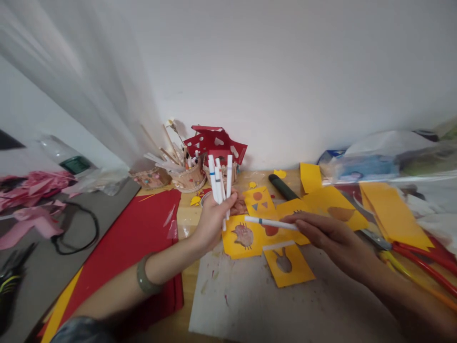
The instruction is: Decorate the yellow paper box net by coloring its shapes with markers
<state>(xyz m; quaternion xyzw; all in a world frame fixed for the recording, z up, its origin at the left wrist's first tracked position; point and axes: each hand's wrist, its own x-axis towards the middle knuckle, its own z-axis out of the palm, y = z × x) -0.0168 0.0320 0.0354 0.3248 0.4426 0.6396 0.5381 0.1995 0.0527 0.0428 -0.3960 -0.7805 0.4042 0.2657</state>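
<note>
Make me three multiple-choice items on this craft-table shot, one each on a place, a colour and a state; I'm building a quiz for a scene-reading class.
1. Where does the red sheet lie?
A. under the left forearm
B. on the wall
C. inside the wooden cup

2. What colour are the cut paper squares by the hands?
A. green
B. yellow
C. blue

3. How is the single marker held?
A. upright in the left hand
B. lying loose on the table
C. roughly level in the right hand's fingers

Answers:
1 A: the sheet spreads on the table at the left, beneath the forearm with the bracelet.
2 B: the squares, with animal shapes on them, are yellow.
3 C: the right hand pinches it sideways, while the left hand grips a bundle of markers upright.
</note>
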